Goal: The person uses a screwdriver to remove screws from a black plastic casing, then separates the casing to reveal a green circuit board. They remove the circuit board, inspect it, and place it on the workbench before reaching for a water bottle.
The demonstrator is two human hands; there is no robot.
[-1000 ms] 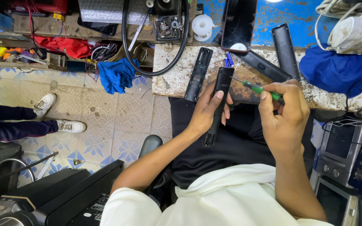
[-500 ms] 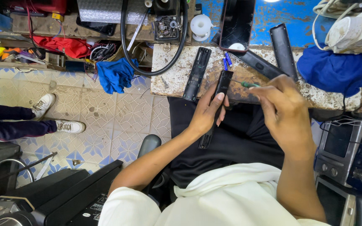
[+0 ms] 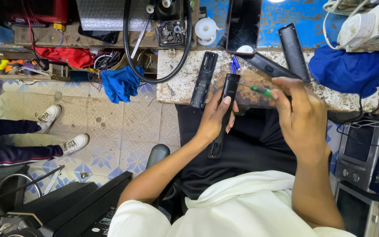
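Note:
My left hand (image 3: 216, 118) grips a long black remote control (image 3: 225, 109) and holds it upright over my lap, its top end near the bench edge. My right hand (image 3: 301, 116) holds a green-handled screwdriver (image 3: 259, 91) whose thin tip points left at the remote's upper end. An opened black remote shell (image 3: 203, 79) lies on the stone bench top (image 3: 176, 81) just left of the held remote. Small blue batteries (image 3: 234, 65) lie beside it.
Two more black remotes (image 3: 294, 50) and a phone (image 3: 243, 24) lie on the bench, with a blue cloth (image 3: 349, 70) at the right. A thick black cable (image 3: 154, 66) loops down at the left. Another person's legs and white shoes (image 3: 60, 131) are on the tiled floor.
My right hand has swung from above the remote toward the right and back, and the screwdriver tip now points at the remote's top end. The left hand stays on the remote.

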